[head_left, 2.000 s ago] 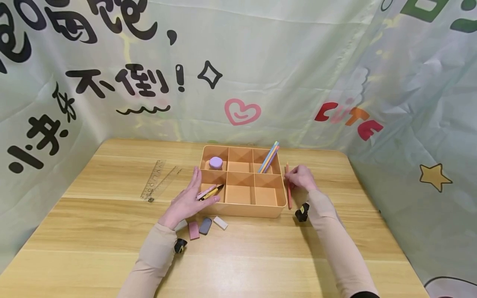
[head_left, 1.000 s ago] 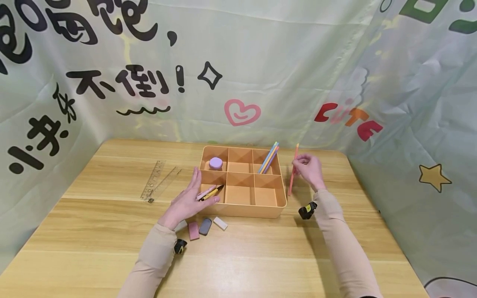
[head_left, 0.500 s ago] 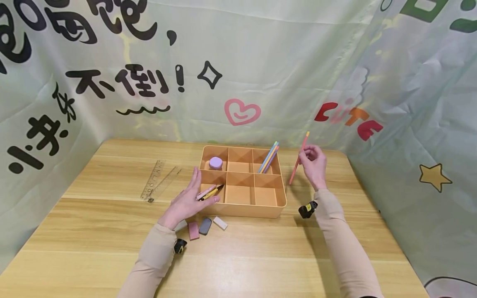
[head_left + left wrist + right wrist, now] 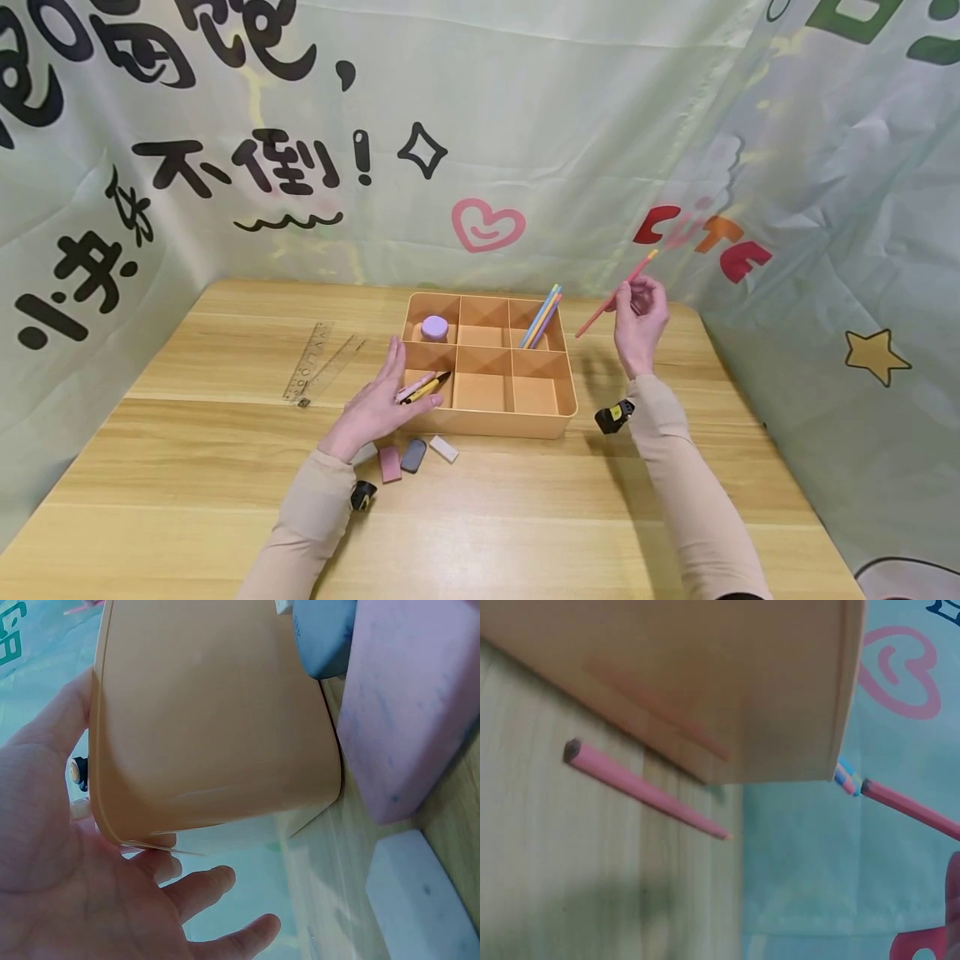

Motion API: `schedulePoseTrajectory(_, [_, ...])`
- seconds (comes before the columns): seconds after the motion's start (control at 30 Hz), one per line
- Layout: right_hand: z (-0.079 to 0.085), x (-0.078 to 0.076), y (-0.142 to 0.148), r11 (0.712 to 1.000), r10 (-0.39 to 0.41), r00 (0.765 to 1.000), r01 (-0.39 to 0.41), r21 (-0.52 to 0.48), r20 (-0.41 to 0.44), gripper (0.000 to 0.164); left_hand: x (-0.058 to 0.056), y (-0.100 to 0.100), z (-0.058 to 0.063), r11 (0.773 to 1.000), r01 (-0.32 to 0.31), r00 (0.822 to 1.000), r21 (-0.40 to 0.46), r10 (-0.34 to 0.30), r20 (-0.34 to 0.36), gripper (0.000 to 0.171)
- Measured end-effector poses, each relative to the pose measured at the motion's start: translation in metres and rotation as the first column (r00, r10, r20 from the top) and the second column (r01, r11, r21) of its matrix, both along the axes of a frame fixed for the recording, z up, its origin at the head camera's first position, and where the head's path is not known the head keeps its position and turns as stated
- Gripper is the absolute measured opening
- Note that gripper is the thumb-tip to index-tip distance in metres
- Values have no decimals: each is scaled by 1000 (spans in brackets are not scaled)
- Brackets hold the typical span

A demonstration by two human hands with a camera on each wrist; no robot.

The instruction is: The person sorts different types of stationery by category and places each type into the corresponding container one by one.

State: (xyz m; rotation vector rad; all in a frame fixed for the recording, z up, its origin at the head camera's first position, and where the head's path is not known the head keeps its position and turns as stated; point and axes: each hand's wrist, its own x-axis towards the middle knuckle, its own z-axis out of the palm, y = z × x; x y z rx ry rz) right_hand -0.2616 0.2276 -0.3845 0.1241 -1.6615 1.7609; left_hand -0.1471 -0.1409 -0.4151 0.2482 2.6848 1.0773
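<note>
My right hand (image 4: 641, 321) pinches a red pencil (image 4: 615, 296) with a yellow end, raised and tilted to the right of the orange divided box (image 4: 487, 423). In the right wrist view, the held pencil (image 4: 911, 810) enters from the right edge. Another pink-red pencil (image 4: 649, 787) lies on the table beside the box wall there. My left hand (image 4: 382, 404) rests against the box's left front corner with its fingers extended and spread. The left wrist view shows the thumb (image 4: 64, 712) at the rim and the other fingers along the adjoining side.
The box holds a purple-lidded item (image 4: 434, 328), several pastel pencils (image 4: 540, 318) and a yellow-and-black pen (image 4: 426, 388). Erasers, pink (image 4: 389, 464), grey-blue (image 4: 413, 456) and white (image 4: 444, 449), lie before it. Clear rulers (image 4: 307, 364) lie left; a printed cloth (image 4: 600, 150) hangs behind.
My right hand has lifted the red pencil from beside the box, moving away and slightly right. The pencil has tipped from near upright in view to a slant. My left hand stays put.
</note>
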Motion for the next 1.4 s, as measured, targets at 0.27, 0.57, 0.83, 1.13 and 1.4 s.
schedulePoseTrajectory(0.27, [3,-2,-9,999,-13,999,12,-36,-29,12,0,0,0,1000,-1,1000,1,1,3,114])
schedulePoseTrajectory(0.57, [9,4,-18,995,95,994,-95,-8,53,11,0,0,0,1000,5,1000,9,-5,-3,109])
schedulePoseTrajectory(0.83, [11,7,-23,984,71,976,-102,144,204,14,0,0,-1,1000,2,1000,3,-2,-1,110])
schedulePoseTrajectory(1.13, [-6,-4,-15,930,-9,932,-125,345,362,20,0,0,0,1000,0,1000,7,0,-1,109])
schedulePoseTrajectory(1.4, [-8,-5,-17,887,-36,901,-171,430,433,19,0,0,0,1000,1,1000,0,-1,-3,111])
